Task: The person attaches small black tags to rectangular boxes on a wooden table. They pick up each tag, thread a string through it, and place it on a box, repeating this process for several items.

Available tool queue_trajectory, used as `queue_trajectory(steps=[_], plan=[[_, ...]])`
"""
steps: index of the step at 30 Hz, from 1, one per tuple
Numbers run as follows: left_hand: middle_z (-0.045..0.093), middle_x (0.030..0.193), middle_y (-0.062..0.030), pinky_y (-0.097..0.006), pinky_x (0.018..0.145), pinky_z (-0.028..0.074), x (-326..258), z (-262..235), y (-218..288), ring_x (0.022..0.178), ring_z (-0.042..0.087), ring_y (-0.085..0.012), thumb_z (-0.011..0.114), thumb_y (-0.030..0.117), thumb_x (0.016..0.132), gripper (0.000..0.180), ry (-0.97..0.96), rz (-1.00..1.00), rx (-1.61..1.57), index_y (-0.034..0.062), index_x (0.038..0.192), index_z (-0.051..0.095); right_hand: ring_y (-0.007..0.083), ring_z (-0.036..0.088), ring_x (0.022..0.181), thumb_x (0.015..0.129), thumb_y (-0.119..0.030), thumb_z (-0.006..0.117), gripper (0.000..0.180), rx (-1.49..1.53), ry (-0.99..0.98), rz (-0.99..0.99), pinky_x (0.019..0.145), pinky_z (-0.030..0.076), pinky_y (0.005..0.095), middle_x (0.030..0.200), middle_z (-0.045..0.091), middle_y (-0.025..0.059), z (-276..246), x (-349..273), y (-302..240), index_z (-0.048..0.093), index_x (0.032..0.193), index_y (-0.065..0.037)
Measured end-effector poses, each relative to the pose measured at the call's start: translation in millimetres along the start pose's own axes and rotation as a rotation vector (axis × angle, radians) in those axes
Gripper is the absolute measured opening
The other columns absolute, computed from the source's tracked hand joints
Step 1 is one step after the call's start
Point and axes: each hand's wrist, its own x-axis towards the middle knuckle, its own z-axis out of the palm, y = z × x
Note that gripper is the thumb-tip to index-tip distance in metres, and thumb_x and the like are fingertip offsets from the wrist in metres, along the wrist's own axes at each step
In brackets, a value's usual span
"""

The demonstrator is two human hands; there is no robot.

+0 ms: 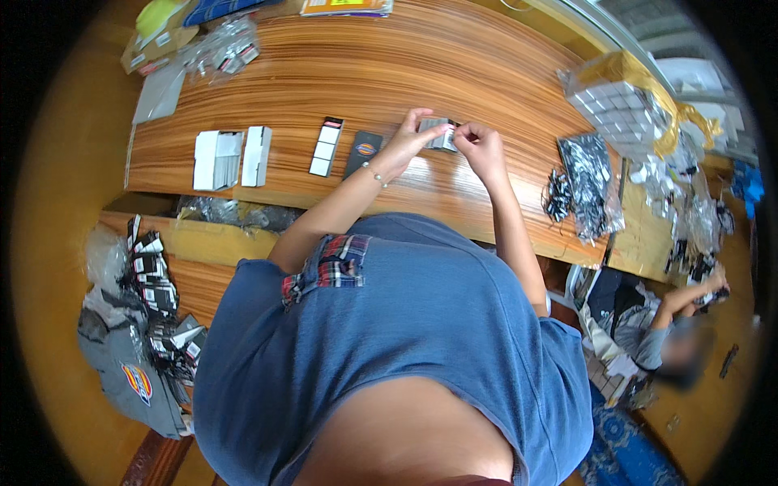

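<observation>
My left hand grips a small stack of hang tags just above the table, thumb on the near side. At the right end of the stack my right hand is closed in a pinch against the top tag's edge; what its fingertips hold is too small to make out. Beside my left wrist lies a dark tag with a coloured emblem. Farther left lies a long black-and-white strip of labels. Two blocks of white cards, a wide one and a narrow one, stand at the left.
At the right lie a black plastic packet and a bunch of black strings. A taped clear bag of white boxes sits at the back right. Many tags hang at the lower left. Another person works at the right.
</observation>
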Motion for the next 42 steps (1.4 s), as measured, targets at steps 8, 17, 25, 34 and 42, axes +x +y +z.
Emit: queue_trajectory(steps=[8, 17, 25, 34, 42], plan=[[0.050, 0.108, -0.0079, -0.033, 0.082, 0.047, -7.0, -0.9, 0.9, 0.102, 0.051, -0.0179, 0.063, 0.023, 0.082, 0.046, -0.203, -0.136, 0.057, 0.0078, 0.121, 0.043, 0.0067, 0.051, 0.060, 0.075, -0.008, 0.060, 0.009, 0.236, -0.064, 0.087, 0.056, 0.041, 0.0214, 0.064, 0.058, 0.0009, -3.3, -8.8, 10.3, 0.061, 0.074, 0.001], [0.049, 0.117, -0.0130, -0.046, 0.093, 0.043, -11.2, -1.2, 16.8, 0.109, 0.049, -0.0246, 0.060, 0.010, 0.082, 0.045, -0.307, -0.230, -0.423, 0.0015, 0.122, 0.041, 0.0094, 0.055, 0.069, 0.080, -0.006, 0.051, 0.007, 1.040, -0.106, 0.327, 0.063, 0.044, 0.0215, 0.075, 0.058, 0.0025, -11.9, -18.9, 4.0, 0.057, 0.082, -0.005], [0.048, 0.119, -0.0186, -0.042, 0.095, 0.044, -17.6, -56.8, 35.7, 0.110, 0.049, -0.0303, 0.061, 0.012, 0.082, 0.046, -0.321, -0.187, -0.581, -0.0031, 0.121, 0.041, 0.0089, 0.046, 0.063, 0.079, -0.011, 0.054, 0.007, 0.822, -0.056, 0.250, 0.060, 0.039, 0.0227, 0.071, 0.054, 0.0008, -36.4, -11.9, 6.4, 0.058, 0.081, -0.006], [0.048, 0.119, -0.0184, -0.043, 0.092, 0.046, -78.1, -98.6, 44.0, 0.109, 0.050, -0.0286, 0.064, 0.014, 0.080, 0.050, -0.234, 0.105, -0.912, 0.0013, 0.122, 0.041, 0.0179, 0.056, 0.059, 0.076, -0.023, 0.060, 0.019, -0.181, -0.328, -0.286, 0.055, 0.043, 0.0313, 0.064, 0.060, 0.0093, 95.4, 117.3, -21.5, 0.062, 0.076, -0.004], [0.048, 0.122, -0.0160, -0.046, 0.097, 0.039, -140.1, -150.4, 35.9, 0.116, 0.043, -0.0290, 0.059, 0.014, 0.081, 0.044, 0.021, 0.247, -1.006, 0.0010, 0.119, 0.043, 0.0303, 0.063, 0.079, 0.075, -0.032, 0.059, 0.024, -0.502, -0.430, -0.283, 0.071, 0.049, 0.0396, 0.084, 0.065, 0.0155, 262.2, 198.3, -79.9, 0.069, 0.087, -0.014]])
